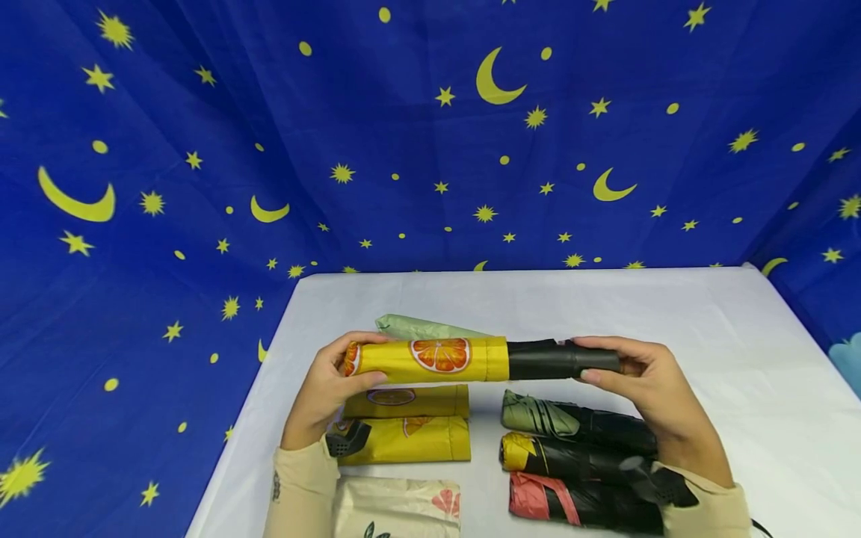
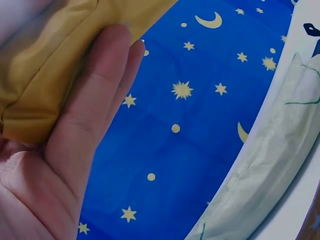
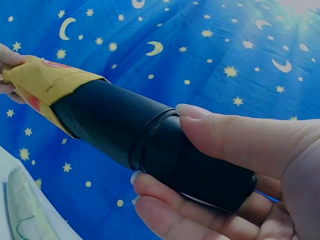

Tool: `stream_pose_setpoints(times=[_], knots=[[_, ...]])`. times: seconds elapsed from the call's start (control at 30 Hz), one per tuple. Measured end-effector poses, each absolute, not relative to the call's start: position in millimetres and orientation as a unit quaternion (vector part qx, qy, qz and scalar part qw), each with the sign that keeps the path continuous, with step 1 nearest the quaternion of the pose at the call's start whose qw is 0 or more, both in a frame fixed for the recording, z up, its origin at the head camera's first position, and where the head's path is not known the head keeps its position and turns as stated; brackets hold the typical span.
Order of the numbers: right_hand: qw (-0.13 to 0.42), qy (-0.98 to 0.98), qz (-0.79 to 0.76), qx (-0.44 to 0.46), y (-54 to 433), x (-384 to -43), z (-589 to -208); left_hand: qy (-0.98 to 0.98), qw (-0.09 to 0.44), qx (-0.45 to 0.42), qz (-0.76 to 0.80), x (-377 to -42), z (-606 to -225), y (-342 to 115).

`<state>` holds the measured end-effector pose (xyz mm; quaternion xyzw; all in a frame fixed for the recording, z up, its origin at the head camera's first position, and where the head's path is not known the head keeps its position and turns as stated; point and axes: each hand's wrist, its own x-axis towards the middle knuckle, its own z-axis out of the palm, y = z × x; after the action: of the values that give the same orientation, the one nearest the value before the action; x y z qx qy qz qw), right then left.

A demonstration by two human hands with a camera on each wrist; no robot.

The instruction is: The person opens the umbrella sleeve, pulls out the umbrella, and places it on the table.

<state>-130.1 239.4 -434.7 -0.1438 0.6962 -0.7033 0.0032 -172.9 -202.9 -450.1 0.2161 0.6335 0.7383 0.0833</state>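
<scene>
A folded black umbrella [image 1: 538,360] is held level above the table, its left part inside a yellow umbrella sleeve [image 1: 494,359] printed with orange slices. My left hand [image 1: 336,381] grips the sleeve's far left end between thumb and fingers. At the other end, my right hand [image 1: 639,373] pinches the black handle, thumb on one side and fingers on the other, as the right wrist view shows around the umbrella handle [image 3: 185,160]. In the left wrist view, yellow fabric [image 2: 30,90] lies against the fingers.
Under my left arm lie two yellow sleeves [image 1: 437,441] and a cream sleeve [image 1: 397,504]. Folded umbrellas with green [image 1: 538,415], yellow [image 1: 518,450] and red [image 1: 528,493] trim lie at the right. A pale green sleeve [image 1: 424,327] is behind. Blue starry cloth [image 1: 430,149] surrounds the white table [image 1: 706,314].
</scene>
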Motion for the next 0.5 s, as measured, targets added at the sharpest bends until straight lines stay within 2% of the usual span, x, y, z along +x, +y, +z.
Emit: stream_pose_setpoints(times=[0.5], knots=[[0.000,0.687,-0.707,-0.170,251.0,-128.4,-432.2,0.627,0.078,0.232,0.740,-175.6,-454.8,-214.9]])
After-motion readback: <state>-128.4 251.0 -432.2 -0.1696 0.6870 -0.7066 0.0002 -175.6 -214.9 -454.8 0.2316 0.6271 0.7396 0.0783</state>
